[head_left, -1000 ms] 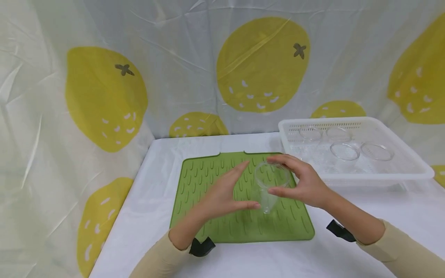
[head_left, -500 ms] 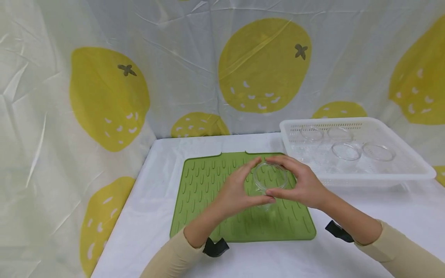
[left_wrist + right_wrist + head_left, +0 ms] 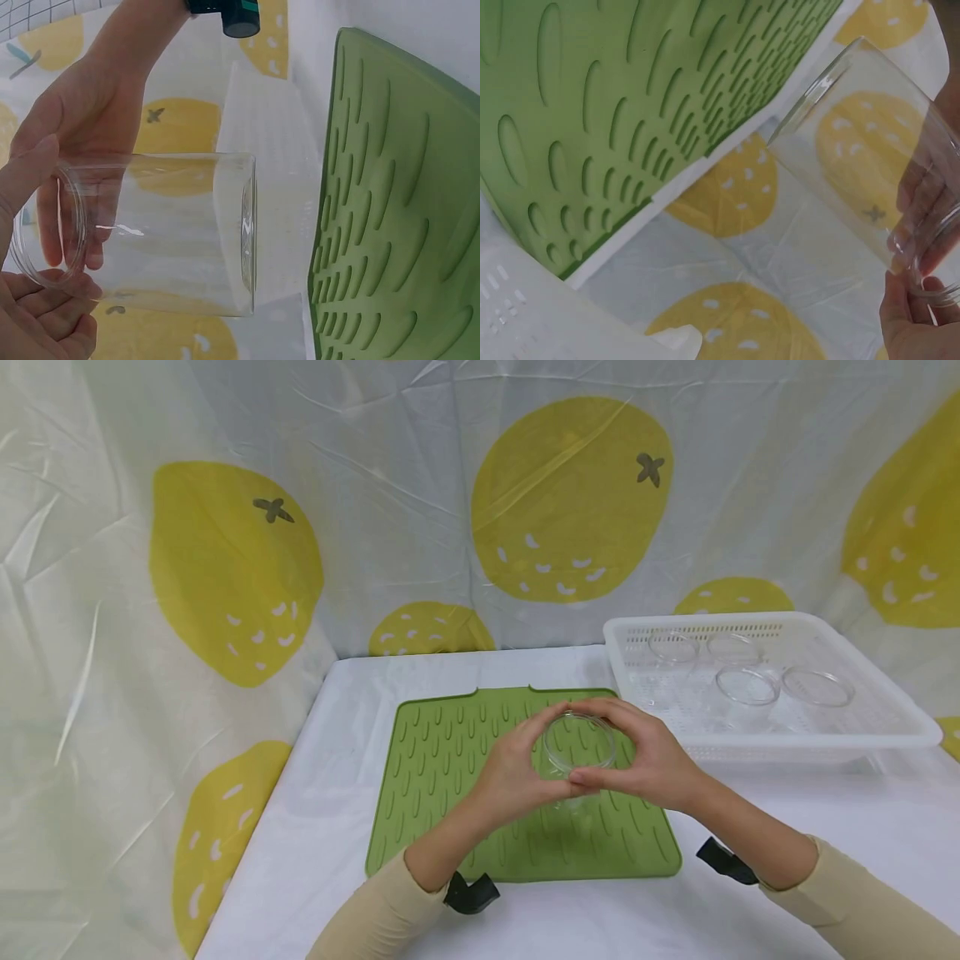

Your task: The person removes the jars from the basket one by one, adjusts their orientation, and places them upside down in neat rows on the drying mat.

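Note:
A clear, see-through jar (image 3: 172,240) with a ringed rim is held over the green ridged mat (image 3: 465,810). In the head view my left hand (image 3: 513,772) curves round the left side of the rim, and my right hand (image 3: 648,760) grips the right side. Their fingertips meet at the far edge, and the thumbs overlap at the near edge. In the right wrist view the jar's base (image 3: 817,94) points toward the mat, with a gap between them. The jar's walls below the rim are partly hidden by the thumbs in the head view.
A white perforated basket (image 3: 795,741) stands on the right, close to the mat's far right corner. It holds several clear round-rimmed vessels (image 3: 747,687). A white cloth (image 3: 352,693) covers the table, and a lemon-print curtain (image 3: 405,527) hangs behind it.
My left hand has moved right and closed round the jar's rim, where only my right hand held it before. The jar has shifted slightly left.

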`<state>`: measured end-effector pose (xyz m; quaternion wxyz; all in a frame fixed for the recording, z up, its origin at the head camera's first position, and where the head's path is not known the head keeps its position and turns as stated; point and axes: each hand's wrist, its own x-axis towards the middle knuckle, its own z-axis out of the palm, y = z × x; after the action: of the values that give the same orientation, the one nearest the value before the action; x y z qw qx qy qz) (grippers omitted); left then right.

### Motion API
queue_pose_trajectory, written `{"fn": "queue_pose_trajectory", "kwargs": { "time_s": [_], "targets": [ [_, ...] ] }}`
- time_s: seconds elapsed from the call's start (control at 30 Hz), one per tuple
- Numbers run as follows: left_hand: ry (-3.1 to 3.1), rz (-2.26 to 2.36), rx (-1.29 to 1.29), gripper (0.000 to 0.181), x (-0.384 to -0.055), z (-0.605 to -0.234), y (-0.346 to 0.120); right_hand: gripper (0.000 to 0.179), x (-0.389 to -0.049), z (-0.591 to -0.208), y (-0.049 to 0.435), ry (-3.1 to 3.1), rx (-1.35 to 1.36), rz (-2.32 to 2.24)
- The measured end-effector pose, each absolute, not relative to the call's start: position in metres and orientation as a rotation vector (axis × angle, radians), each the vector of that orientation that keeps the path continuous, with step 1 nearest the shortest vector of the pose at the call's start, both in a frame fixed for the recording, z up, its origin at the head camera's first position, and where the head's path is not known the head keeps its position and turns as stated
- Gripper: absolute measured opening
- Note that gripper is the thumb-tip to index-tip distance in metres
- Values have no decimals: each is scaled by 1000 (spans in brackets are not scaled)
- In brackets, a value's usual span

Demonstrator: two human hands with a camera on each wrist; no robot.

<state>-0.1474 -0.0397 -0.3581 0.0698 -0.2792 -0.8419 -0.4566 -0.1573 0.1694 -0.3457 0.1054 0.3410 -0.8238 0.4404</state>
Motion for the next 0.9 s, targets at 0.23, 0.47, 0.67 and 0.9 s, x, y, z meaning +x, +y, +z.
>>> {"fn": "queue_pose_trajectory", "kwargs": {
  "time_s": [0.23,0.47,0.67,0.9],
  "targets": [
    [-2517,-1384,-862,91,-150,-359,-40,73,-156,-346,170,-2475,979,1320],
    [-2532,-1447,-801,89,-151,-356,-43,77,-162,-348,180,-2413,1025,1316],
    [-2525,-1468,-770,91,-151,-346,-52,84,-164,-364,187,-2478,988,1411],
    [-2425,-1531,-839,87,-151,-334,-58,83,-166,-392,183,-2576,982,1472]
  ]
}}
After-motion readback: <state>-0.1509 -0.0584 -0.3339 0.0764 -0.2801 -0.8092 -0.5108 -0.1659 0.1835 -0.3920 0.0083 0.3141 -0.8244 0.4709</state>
